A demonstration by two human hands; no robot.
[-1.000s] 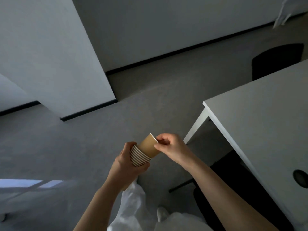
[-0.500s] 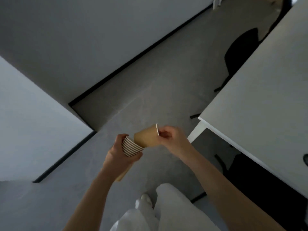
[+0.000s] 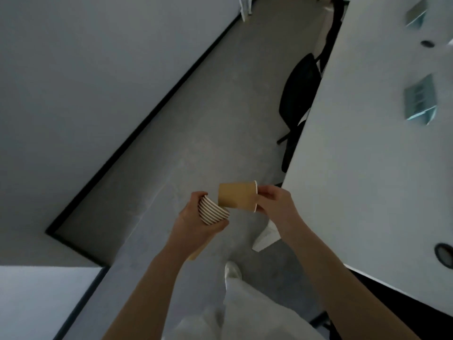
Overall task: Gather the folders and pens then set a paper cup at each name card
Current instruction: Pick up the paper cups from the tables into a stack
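Note:
My left hand (image 3: pixel 196 224) grips a stack of brown paper cups (image 3: pixel 212 212) with white rims, held out in front of me above the floor. My right hand (image 3: pixel 274 202) pinches the rim of a single brown paper cup (image 3: pixel 236 196), which lies on its side and is almost free of the stack's top. On the white table (image 3: pixel 355 168) to the right stand two folded name cards, one nearer (image 3: pixel 420 101) and one at the far top edge (image 3: pixel 416 13). No folders or pens are in sight.
A black chair (image 3: pixel 299 94) is tucked at the table's left side. Two round cable holes (image 3: pixel 443 255) (image 3: pixel 427 43) sit in the tabletop. Grey floor (image 3: pixel 196 119) runs ahead between the table and a grey wall (image 3: pixel 85 69) on the left. My white trousers and shoe (image 3: pixel 232 269) show below.
The view has swung right, bringing the table's length and name cards into sight. My right hand has drawn the top cup further off the stack, tilting it sideways.

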